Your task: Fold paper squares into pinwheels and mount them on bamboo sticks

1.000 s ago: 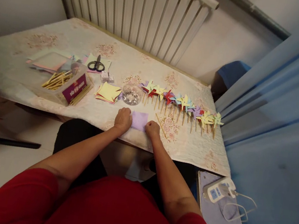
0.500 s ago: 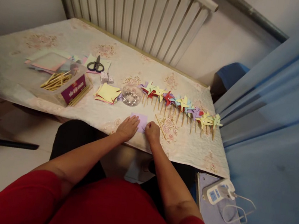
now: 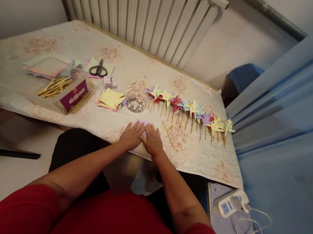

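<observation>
At the near edge of the table (image 3: 67, 41), the left hand (image 3: 131, 136) and the right hand (image 3: 152, 140) lie side by side, palms down and fingers spread flat, touching each other over a small purple paper (image 3: 144, 124). Neither hand grips anything; both are open and press on the sheet, of which only the far edge shows past the fingertips. Just right of the right hand, a single thin wooden stick (image 3: 167, 131) lies slanted on the flowered cloth. A little farther off, a clear round bowl (image 3: 136, 101) holds small shiny bits, and left of it sits a stack of yellow paper squares (image 3: 111, 99). Right of the bowl, a row of paper pinwheels (image 3: 190, 109) on sticks runs toward the table's right edge. On the left, an open box (image 3: 69, 95) holds a bundle of wooden sticks (image 3: 53, 87), with pale sheets of paper (image 3: 47, 66) behind it. Farther back lie black scissors (image 3: 98, 70) and a small white box (image 3: 110, 82) near them. A white radiator (image 3: 150, 9) stands against the far wall.
</observation>
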### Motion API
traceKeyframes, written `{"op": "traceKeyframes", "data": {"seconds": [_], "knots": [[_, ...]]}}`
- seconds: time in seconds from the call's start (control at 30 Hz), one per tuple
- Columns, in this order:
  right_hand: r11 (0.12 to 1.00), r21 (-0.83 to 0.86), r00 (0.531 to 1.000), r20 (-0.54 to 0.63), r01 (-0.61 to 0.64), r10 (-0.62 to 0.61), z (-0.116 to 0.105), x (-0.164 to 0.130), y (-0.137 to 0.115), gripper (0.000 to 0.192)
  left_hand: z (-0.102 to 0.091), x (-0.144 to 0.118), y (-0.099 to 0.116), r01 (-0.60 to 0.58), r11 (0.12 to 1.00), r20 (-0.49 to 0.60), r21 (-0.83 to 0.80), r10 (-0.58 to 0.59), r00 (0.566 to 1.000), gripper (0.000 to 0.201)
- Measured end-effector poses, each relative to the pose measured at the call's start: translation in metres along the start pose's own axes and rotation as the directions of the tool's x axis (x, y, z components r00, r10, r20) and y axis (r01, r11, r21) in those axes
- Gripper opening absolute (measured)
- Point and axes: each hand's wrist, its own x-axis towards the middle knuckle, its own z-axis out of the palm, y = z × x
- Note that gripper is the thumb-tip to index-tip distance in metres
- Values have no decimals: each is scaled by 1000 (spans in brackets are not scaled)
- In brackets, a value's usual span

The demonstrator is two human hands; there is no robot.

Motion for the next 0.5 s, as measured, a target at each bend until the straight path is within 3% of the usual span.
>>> {"op": "traceKeyframes", "data": {"seconds": [0.5], "knots": [[999,-34,999,-2,-39,39,2,7,13,67,4,0,0,41,998,-39,38,-40,998,59]]}}
